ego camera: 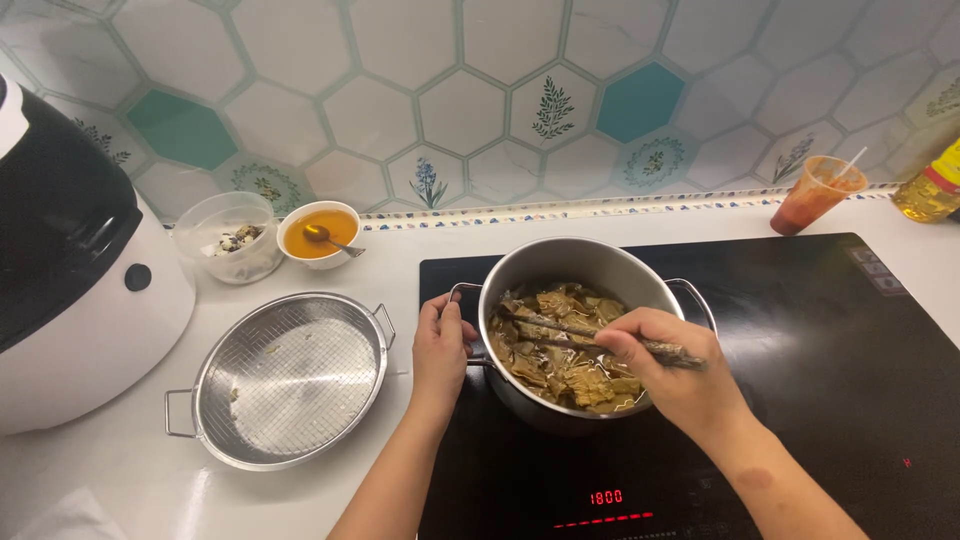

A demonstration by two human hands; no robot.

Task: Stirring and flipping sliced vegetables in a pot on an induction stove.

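— Where are our hands?
— Our left hand (440, 345) grips the side handle of a steel pot (560, 265) standing on the black cooktop (830, 360). Our right hand (665, 365) is closed around dark chopsticks (560, 335), their tips in the brown leafy food (560, 370) inside the pot.
— What lies nearby?
— Left of the pot, a metal strainer (290, 380) on the white counter (130, 460).

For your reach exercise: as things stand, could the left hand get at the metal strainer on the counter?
Probably yes: the left hand grips the pot handle, and the strainer sits right beside it with nothing between.
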